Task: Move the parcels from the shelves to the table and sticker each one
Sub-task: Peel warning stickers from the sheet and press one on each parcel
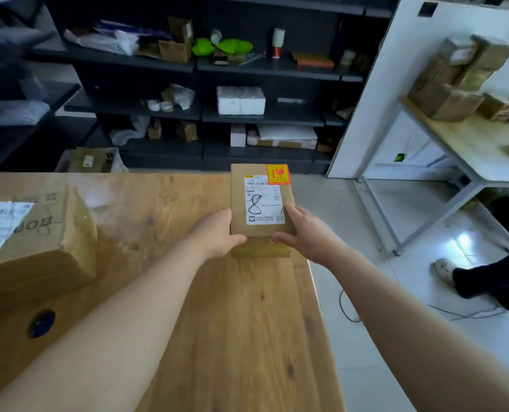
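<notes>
While my left hand [217, 233] and right hand [302, 230] grip the stickered brown cardboard parcel [260, 203] between them, I judge setting it on the wooden table [217, 322] beneath comes next.

Dark shelving [271, 71] is set at twelve o'clock, a white wall [396, 69] and pale rack [467, 144] at two — glare is thrown on the white floor [425, 278] at four.

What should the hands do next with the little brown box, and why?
Probably lower the small parcel flat onto the table and let go. The left hand and the right hand both hold its near end, and an orange sticker already sits on its far right corner, so this one looks done. Whether it already touches the wood cannot be told.
</notes>
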`<state>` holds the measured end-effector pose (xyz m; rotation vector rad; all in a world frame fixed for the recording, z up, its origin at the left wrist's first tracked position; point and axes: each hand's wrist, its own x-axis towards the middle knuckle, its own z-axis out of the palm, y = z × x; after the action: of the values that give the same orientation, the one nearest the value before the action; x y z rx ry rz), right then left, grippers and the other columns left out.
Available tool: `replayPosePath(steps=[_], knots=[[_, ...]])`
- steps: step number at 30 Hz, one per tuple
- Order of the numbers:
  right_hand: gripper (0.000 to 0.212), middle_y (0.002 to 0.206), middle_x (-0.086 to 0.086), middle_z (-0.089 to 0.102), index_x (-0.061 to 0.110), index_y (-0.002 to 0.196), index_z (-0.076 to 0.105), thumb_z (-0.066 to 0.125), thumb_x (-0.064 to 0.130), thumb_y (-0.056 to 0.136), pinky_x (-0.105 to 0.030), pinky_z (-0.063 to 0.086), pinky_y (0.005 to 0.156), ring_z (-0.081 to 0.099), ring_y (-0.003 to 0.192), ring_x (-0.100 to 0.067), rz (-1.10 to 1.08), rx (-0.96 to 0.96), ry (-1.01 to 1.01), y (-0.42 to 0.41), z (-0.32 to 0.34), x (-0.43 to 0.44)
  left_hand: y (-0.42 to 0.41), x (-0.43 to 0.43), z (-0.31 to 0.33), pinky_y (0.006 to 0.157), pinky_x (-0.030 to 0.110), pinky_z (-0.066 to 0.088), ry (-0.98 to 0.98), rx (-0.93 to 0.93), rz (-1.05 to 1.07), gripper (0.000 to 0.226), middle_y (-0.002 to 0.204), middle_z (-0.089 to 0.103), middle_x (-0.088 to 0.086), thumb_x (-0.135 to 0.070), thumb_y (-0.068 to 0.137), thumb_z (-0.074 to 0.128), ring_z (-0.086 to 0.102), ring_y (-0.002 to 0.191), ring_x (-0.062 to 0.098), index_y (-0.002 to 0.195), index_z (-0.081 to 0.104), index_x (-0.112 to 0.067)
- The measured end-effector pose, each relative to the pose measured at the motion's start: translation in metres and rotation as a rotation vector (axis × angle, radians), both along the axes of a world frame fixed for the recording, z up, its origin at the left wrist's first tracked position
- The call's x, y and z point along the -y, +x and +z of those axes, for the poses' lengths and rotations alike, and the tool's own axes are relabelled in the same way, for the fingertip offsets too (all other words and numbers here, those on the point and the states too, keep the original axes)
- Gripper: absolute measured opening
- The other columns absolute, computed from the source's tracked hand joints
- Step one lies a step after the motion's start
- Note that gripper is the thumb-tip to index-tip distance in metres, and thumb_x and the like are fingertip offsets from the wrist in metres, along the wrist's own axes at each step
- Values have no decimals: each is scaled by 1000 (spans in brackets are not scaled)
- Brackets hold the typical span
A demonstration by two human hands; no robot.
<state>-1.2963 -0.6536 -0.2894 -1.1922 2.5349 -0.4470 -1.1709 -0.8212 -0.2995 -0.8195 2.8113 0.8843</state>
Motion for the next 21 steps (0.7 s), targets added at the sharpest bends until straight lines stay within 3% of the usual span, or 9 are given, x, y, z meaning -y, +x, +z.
replayPosePath(steps=[6, 14, 18, 21], knots=[[57, 122, -5, 55, 15, 133, 40, 62, 45, 90, -36, 51, 87, 56, 104, -23, 27, 12, 60, -69, -19, 42, -69, 38, -19, 91, 38, 48, -2, 52, 19, 45, 122, 61, 1, -38, 85, 69, 58, 108, 24, 121, 53, -16], [61, 127, -5, 53, 17, 139, 39, 61, 47, 90, -36, 47, 92, 54, 110, -24, 25, -9, 117, -97, -25, 56, -95, 48, -24, 94, 37, 46, -18, 77, -5, 47, 127, 59, 2, -37, 87, 67, 56, 113, 25, 125, 51, -14], [64, 146, -7, 38, 16, 140, 40, 51, 55, 91, -41, 26, 114, 39, 132, -27, 25, -231, 133, -85, -22, 54, -86, 42, -8, 95, 41, 44, -219, 132, -36, 43, 124, 59, 4, -47, 92, 54, 54, 115, 28, 120, 50, -15], [59, 151, -5, 36, 13, 139, 44, 49, 50, 94, -37, 17, 119, 29, 141, -22, 49, -329, 66, -64, -12, 55, -69, 34, 14, 99, 43, 37, -424, 117, -51, 38, 120, 57, 6, -46, 96, 45, 51, 116, 28, 116, 50, -14]])
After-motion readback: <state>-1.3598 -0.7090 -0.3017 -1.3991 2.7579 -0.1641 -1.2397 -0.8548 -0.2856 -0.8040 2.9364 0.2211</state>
